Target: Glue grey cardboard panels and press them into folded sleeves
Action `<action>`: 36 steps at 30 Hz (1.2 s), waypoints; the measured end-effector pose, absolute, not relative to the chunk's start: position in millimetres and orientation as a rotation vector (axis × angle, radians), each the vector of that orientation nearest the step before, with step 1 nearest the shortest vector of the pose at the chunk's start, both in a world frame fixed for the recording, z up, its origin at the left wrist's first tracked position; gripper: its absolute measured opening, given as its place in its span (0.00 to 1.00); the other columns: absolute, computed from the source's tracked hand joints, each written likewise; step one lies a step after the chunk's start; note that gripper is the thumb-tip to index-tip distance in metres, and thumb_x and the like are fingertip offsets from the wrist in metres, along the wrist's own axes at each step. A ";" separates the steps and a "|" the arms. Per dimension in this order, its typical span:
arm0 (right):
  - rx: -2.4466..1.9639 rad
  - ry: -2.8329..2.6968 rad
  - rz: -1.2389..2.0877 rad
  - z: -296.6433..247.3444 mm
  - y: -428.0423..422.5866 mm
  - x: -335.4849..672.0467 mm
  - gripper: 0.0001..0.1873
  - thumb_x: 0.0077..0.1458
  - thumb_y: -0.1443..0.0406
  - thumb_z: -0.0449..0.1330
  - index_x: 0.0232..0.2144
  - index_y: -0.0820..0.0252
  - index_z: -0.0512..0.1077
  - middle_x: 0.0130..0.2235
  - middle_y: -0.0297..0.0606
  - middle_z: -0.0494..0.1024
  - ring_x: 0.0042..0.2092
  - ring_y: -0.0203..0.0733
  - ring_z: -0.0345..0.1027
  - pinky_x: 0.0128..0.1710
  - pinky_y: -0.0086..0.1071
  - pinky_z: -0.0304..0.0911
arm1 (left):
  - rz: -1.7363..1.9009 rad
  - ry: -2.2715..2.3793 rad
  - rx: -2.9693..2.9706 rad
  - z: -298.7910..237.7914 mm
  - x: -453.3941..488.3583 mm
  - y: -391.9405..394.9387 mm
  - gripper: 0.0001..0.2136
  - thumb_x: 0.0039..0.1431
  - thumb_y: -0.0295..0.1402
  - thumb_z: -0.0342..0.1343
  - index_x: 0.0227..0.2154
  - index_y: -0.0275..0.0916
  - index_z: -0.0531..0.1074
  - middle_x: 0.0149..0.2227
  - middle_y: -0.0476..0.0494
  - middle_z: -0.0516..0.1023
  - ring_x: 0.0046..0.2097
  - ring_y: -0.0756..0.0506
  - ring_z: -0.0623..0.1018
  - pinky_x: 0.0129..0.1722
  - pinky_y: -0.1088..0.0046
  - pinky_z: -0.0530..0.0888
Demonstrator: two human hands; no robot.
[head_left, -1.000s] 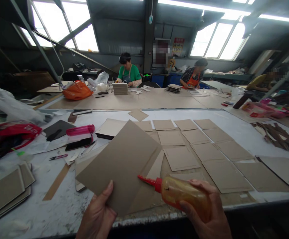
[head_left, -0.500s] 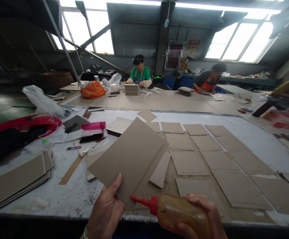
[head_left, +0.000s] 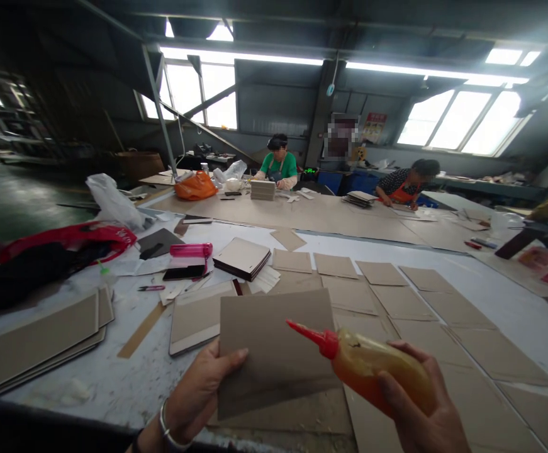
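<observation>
My left hand (head_left: 202, 384) grips a grey-brown cardboard sheet (head_left: 268, 352) by its left edge, the thumb lying on its face. The sheet is held up above the table, tilted. My right hand (head_left: 429, 396) is wrapped round a squeeze bottle (head_left: 382, 371) of amber liquid, which looks like glue. Its red pointed nozzle (head_left: 306, 333) aims left, in front of the sheet; whether it touches the sheet I cannot tell. Rows of similar cardboard sheets (head_left: 406, 302) lie on the table to the right, several with a line along one edge.
A stack of boards (head_left: 243, 255) sits beyond my left hand, near a pink case (head_left: 191, 250) and a black phone (head_left: 184, 272). Long boards (head_left: 42, 333) are piled at left, by a red bag (head_left: 117, 236). Two people (head_left: 280, 163) work at the table opposite.
The cardboard sheet has turned from a diagonal position and come lower, uncovering the stack of boards. The bottle has risen, its nozzle moving off the sheet's lower corner. The view has tilted up.
</observation>
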State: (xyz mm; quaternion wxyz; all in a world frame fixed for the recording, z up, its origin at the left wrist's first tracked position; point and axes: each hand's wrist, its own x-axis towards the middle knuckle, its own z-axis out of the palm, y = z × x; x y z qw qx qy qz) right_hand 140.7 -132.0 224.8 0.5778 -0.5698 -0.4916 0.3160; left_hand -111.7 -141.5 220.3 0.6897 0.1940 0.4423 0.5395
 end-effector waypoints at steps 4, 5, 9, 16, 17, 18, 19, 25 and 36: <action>-1.396 -1.288 0.691 241.7 -126.9 121.0 0.26 0.39 0.51 0.62 0.40 0.54 0.63 0.40 0.37 0.70 0.37 0.42 0.68 0.33 0.29 0.67 | 1.140 0.863 0.469 227.5 -108.3 -142.2 0.20 0.45 0.28 0.60 0.44 0.33 0.70 0.38 0.37 0.78 0.40 0.41 0.76 0.43 0.65 0.70; -1.370 -1.322 0.675 244.2 -125.8 115.6 0.25 0.40 0.52 0.62 0.40 0.54 0.62 0.41 0.37 0.69 0.38 0.42 0.67 0.35 0.30 0.67 | 1.118 0.825 0.473 228.0 -107.2 -143.2 0.19 0.45 0.27 0.59 0.44 0.34 0.70 0.39 0.37 0.78 0.41 0.41 0.76 0.43 0.65 0.70; -1.275 -1.424 0.596 246.8 -120.5 99.2 0.23 0.42 0.54 0.61 0.40 0.53 0.62 0.43 0.37 0.67 0.43 0.43 0.64 0.37 0.30 0.66 | 1.044 0.727 0.480 227.3 -105.5 -146.8 0.18 0.46 0.25 0.57 0.44 0.36 0.70 0.39 0.37 0.78 0.42 0.41 0.76 0.42 0.66 0.71; -1.261 -1.495 0.491 246.7 -114.9 90.8 0.22 0.44 0.54 0.60 0.40 0.53 0.61 0.43 0.37 0.65 0.43 0.42 0.63 0.41 0.33 0.64 | 1.030 0.692 0.498 229.9 -107.7 -144.7 0.18 0.47 0.26 0.56 0.43 0.36 0.70 0.38 0.37 0.78 0.42 0.41 0.76 0.41 0.66 0.71; -1.258 -1.498 0.484 246.6 -114.1 90.9 0.22 0.44 0.54 0.60 0.40 0.53 0.61 0.43 0.37 0.65 0.44 0.42 0.63 0.41 0.33 0.64 | 1.031 0.692 0.502 230.5 -108.0 -144.4 0.17 0.47 0.26 0.56 0.43 0.36 0.70 0.38 0.37 0.78 0.42 0.41 0.76 0.41 0.66 0.71; -1.252 -1.505 0.474 246.1 -113.2 91.1 0.21 0.44 0.55 0.60 0.40 0.53 0.61 0.43 0.37 0.65 0.44 0.43 0.63 0.41 0.34 0.64 | 1.031 0.695 0.504 230.9 -108.3 -144.2 0.17 0.47 0.26 0.57 0.43 0.35 0.70 0.38 0.37 0.78 0.42 0.41 0.76 0.41 0.66 0.71; -1.240 -1.515 0.463 245.3 -112.4 91.7 0.21 0.44 0.55 0.60 0.40 0.53 0.61 0.42 0.37 0.66 0.44 0.43 0.63 0.41 0.34 0.64 | 1.030 0.700 0.506 231.2 -108.6 -144.0 0.17 0.46 0.26 0.57 0.43 0.35 0.70 0.38 0.37 0.78 0.42 0.41 0.76 0.41 0.66 0.71; -1.172 -1.579 0.491 238.1 -115.3 96.1 0.19 0.44 0.57 0.61 0.38 0.53 0.62 0.41 0.37 0.67 0.45 0.45 0.63 0.43 0.36 0.64 | 1.019 0.734 0.533 229.5 -111.9 -142.3 0.19 0.44 0.28 0.59 0.43 0.36 0.71 0.38 0.37 0.78 0.40 0.41 0.77 0.39 0.68 0.71; -1.179 -1.243 1.109 230.3 -119.0 132.8 0.25 0.39 0.53 0.63 0.41 0.52 0.62 0.34 0.34 0.73 0.32 0.42 0.69 0.29 0.32 0.66 | 0.968 0.827 0.584 241.5 -116.8 -131.6 0.21 0.46 0.26 0.58 0.46 0.34 0.69 0.41 0.36 0.77 0.42 0.39 0.76 0.40 0.66 0.72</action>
